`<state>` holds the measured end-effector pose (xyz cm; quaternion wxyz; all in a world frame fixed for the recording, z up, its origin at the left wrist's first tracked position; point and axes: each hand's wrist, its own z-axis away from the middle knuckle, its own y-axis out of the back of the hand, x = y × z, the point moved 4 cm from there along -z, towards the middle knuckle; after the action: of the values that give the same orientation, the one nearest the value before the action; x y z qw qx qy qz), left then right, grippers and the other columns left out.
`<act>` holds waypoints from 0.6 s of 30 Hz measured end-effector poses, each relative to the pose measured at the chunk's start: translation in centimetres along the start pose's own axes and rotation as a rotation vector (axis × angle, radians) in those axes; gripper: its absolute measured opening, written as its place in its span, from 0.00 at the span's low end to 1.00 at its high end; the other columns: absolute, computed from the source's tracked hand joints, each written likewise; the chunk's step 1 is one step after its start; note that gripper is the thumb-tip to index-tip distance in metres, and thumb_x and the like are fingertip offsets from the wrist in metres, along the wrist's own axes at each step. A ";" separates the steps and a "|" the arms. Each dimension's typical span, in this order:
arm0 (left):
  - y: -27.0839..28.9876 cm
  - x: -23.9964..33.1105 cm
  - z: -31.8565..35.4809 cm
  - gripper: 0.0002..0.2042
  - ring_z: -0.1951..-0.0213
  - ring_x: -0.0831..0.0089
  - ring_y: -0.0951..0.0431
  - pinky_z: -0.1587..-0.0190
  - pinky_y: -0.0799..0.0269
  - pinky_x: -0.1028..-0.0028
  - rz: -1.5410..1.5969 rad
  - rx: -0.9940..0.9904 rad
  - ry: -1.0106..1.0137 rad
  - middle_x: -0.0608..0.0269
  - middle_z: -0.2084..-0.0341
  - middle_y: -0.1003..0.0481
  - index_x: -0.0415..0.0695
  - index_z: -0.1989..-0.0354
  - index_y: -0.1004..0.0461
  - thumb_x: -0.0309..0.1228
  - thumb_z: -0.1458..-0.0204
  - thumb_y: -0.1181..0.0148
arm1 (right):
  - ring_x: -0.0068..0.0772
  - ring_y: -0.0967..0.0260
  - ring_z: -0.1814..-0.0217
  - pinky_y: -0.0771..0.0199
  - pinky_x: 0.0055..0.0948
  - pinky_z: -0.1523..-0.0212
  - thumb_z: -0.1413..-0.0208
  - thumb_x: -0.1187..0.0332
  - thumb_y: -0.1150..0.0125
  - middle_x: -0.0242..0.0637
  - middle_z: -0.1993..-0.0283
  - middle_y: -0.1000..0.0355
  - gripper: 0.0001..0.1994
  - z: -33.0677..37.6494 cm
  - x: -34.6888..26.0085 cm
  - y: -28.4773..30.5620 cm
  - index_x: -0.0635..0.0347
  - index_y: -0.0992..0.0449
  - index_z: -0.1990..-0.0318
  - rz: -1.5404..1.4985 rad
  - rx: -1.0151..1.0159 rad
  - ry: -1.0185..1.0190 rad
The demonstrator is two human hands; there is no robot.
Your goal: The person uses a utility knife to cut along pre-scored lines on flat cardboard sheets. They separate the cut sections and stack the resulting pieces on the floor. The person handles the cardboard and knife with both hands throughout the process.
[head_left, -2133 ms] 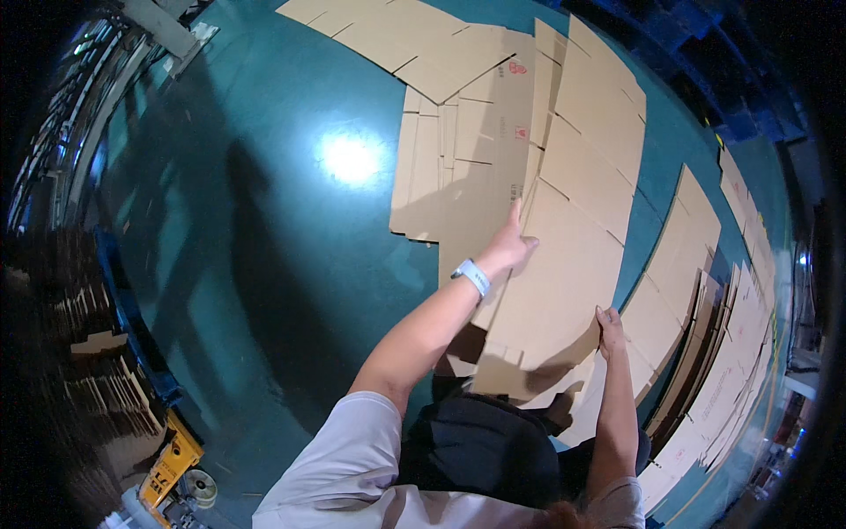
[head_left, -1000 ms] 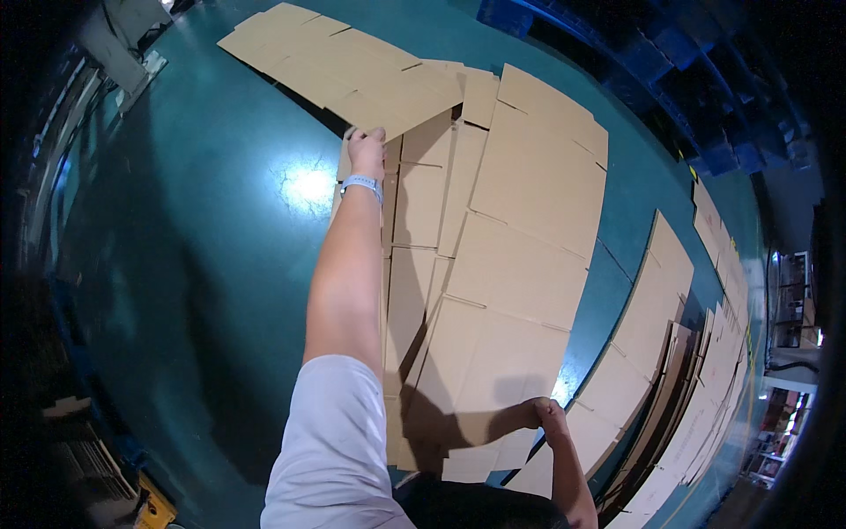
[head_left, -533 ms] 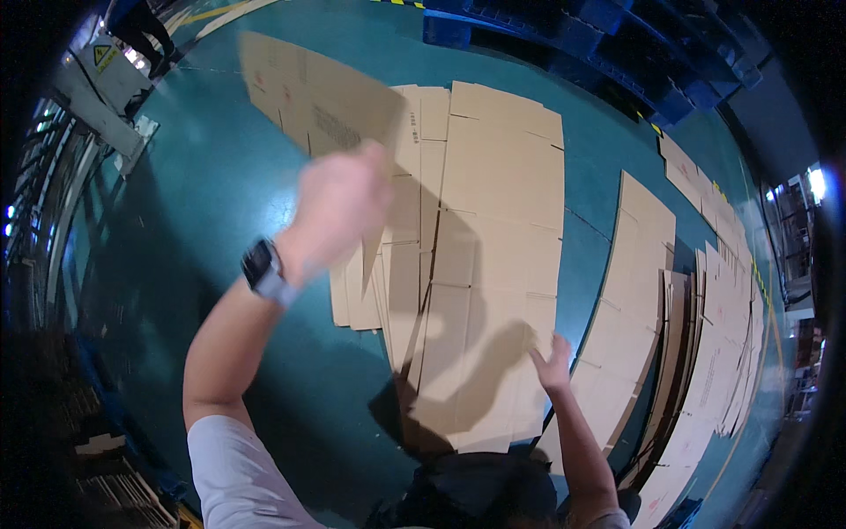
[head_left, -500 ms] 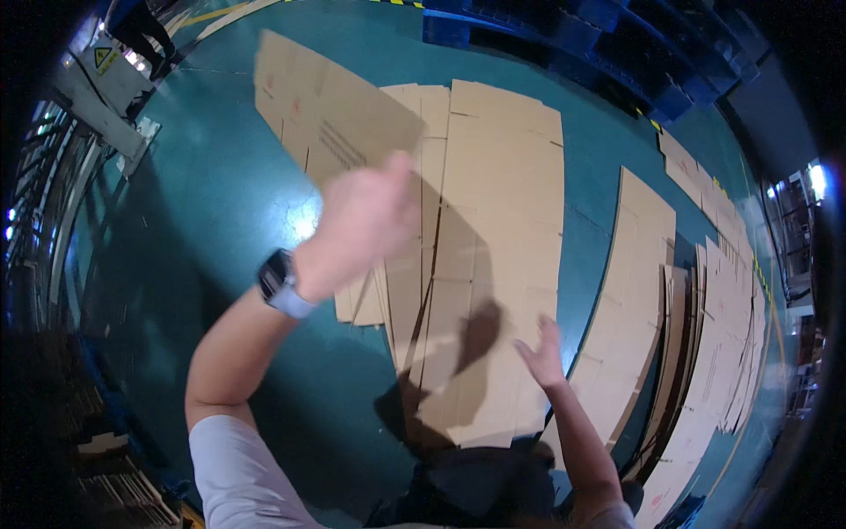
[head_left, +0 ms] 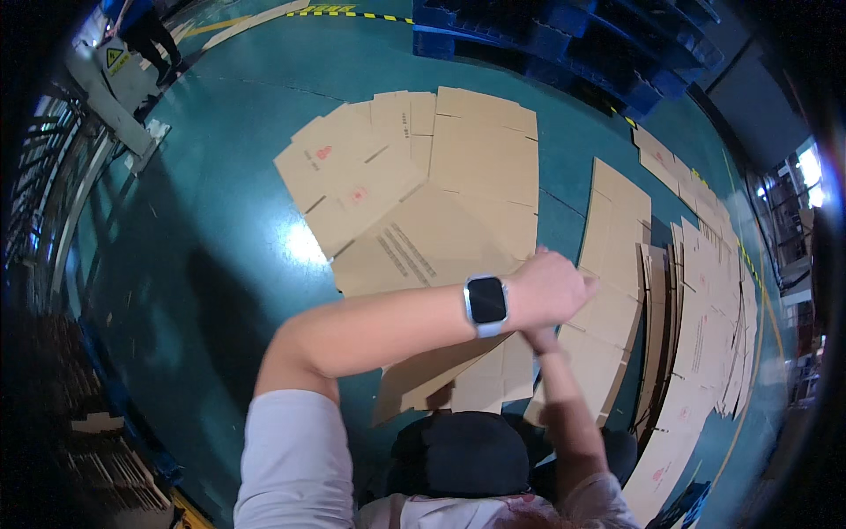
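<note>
A large flattened cardboard sheet (head_left: 370, 176) with red marks and dark printed lines slants over the floor from the upper left. My left hand (head_left: 551, 286), with a watch on its wrist, is closed at the sheet's right end. My left forearm crosses in front of the sheet and hides part of it. Just beneath that hand, my right hand (head_left: 539, 339) is mostly covered, its fingers out of sight. Under the tilted sheet lies a pile of flat cardboard (head_left: 487, 159) in front of me.
To the right lie more cardboard strips (head_left: 617, 207) and stacked printed sheets (head_left: 696, 353). Blue pallets (head_left: 564, 44) stand at the far side. A person (head_left: 145, 35) is at the far left beside a metal machine frame (head_left: 123, 123). Further cardboard (head_left: 115, 476) sits at lower left.
My left hand has swung right and toward me, bringing the cardboard sheet down and turning it across the pile. Both hands are now close together at the right; they were apart before.
</note>
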<state>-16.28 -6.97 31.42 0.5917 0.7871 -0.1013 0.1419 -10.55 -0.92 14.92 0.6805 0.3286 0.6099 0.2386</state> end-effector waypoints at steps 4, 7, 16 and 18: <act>3.5 4.4 1.5 0.07 0.74 0.52 0.25 0.73 0.31 0.59 -0.125 -0.042 -0.213 0.49 0.81 0.27 0.40 0.72 0.33 0.31 0.53 0.52 | 0.35 0.36 0.45 0.36 0.33 0.46 0.51 0.71 0.44 0.41 0.51 0.31 0.14 -3.3 -5.1 7.4 0.58 0.27 0.54 0.006 0.122 0.490; 8.8 3.6 2.5 0.11 0.66 0.52 0.25 0.61 0.30 0.60 0.139 -0.050 -0.072 0.47 0.71 0.26 0.38 0.63 0.30 0.32 0.46 0.57 | 0.33 0.32 0.52 0.33 0.32 0.51 0.51 0.71 0.46 0.40 0.57 0.28 0.12 -5.0 -8.1 9.3 0.57 0.25 0.57 -0.154 0.030 0.536; 34.5 -13.7 29.7 0.30 0.40 0.63 0.41 0.38 0.50 0.59 0.421 0.682 0.904 0.58 0.40 0.42 0.43 0.38 0.46 0.53 0.42 0.63 | 0.25 0.29 0.62 0.29 0.25 0.60 0.43 0.56 0.47 0.32 0.65 0.26 0.14 -9.1 -21.6 29.6 0.55 0.25 0.57 -0.286 0.335 0.683; 31.8 -15.1 32.2 0.35 0.37 0.62 0.47 0.36 0.57 0.60 0.402 0.657 0.930 0.59 0.38 0.46 0.47 0.36 0.50 0.58 0.47 0.59 | 0.26 0.31 0.59 0.30 0.28 0.59 0.45 0.53 0.44 0.33 0.63 0.28 0.17 -8.3 -26.5 34.5 0.56 0.27 0.57 -0.564 0.355 0.703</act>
<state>-37.54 -46.89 46.60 0.2612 0.7496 0.0702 0.6042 -19.87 4.29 57.87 0.4047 0.1610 0.8995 0.0338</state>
